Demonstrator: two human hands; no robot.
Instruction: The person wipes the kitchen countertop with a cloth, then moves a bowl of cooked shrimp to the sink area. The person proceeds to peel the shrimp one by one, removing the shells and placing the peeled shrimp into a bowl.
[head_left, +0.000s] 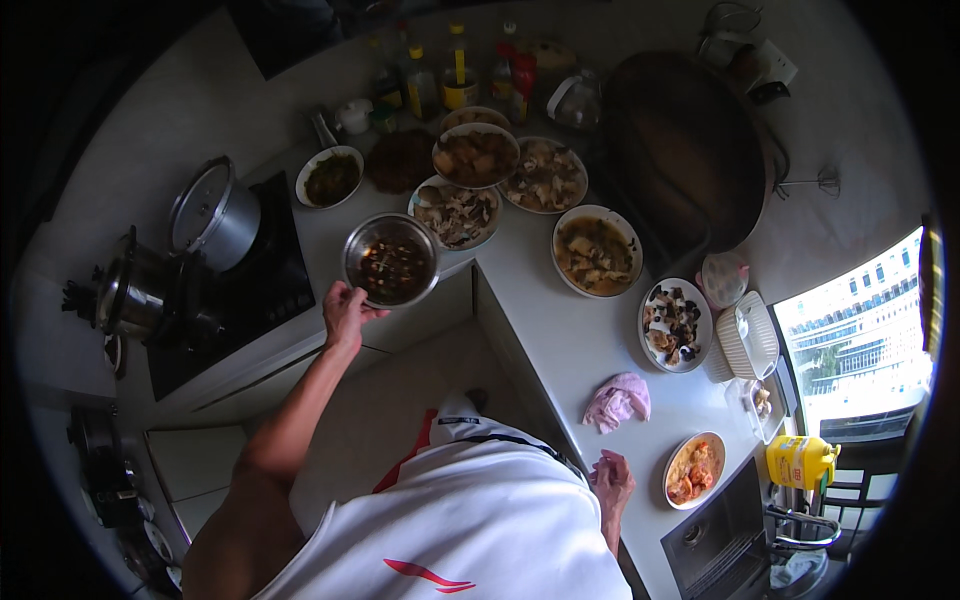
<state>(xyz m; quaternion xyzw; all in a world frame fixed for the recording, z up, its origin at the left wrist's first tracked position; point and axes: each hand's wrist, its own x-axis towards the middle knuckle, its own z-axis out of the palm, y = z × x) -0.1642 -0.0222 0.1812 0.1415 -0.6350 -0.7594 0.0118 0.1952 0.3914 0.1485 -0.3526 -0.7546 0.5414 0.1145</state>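
Note:
My left hand (346, 315) grips the near rim of a round stainless steel bowl (391, 260), its thumb over the edge. Dark sauce with chopped bits lies in the bowl, which hangs in front of the counter corner. Just behind it stands a plate of pale sliced food (457, 213). My right hand (613, 477) rests near the edge of the right counter with its fingers loosely curled; nothing shows in it. Close to that hand are a crumpled pink cloth (619, 402) and an oval dish of orange-red food in sauce (694, 470).
Pots stand by the black cooktop (274, 247) at left. Several filled dishes, including a bowl of soup (597, 252), line the counter, with bottles behind. A large wok (686, 150) leans at the back. A sink (716, 532) lies at lower right, beside a yellow jug (801, 462).

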